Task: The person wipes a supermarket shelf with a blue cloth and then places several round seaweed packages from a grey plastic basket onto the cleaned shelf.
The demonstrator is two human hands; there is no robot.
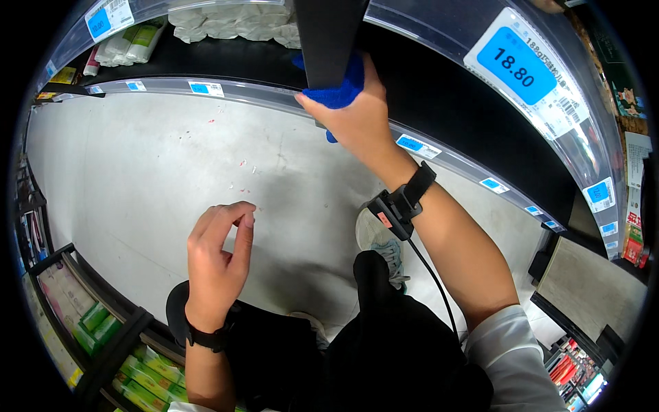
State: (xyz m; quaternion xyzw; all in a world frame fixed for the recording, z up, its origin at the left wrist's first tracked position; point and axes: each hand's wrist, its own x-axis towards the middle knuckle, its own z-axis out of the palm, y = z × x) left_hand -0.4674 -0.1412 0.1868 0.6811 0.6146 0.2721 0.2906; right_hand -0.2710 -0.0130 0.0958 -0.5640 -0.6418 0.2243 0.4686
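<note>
My right hand (360,113) grips a blue cloth (337,95), which wraps around the lower part of a black upright divider or post (329,41) at the shelf's front. A bit of the same blue shows below the shelf edge. Black shelf boards (247,62) run behind it, with a clear plastic price rail (267,98) along the front. My left hand (221,252) is raised over the grey floor, its fingers curled with thumb and forefinger close together; nothing is visible in it. Both wrists wear black straps, the right one with a small device and cable.
White wrapped packs (231,23) and green-and-white packs (141,44) stand on the shelf at upper left. A large price tag (525,72) hangs at upper right. Green packs (149,378) fill a low rack at lower left. Small scraps lie on the floor (154,180). A shoe (376,232) stands under the shelf's front.
</note>
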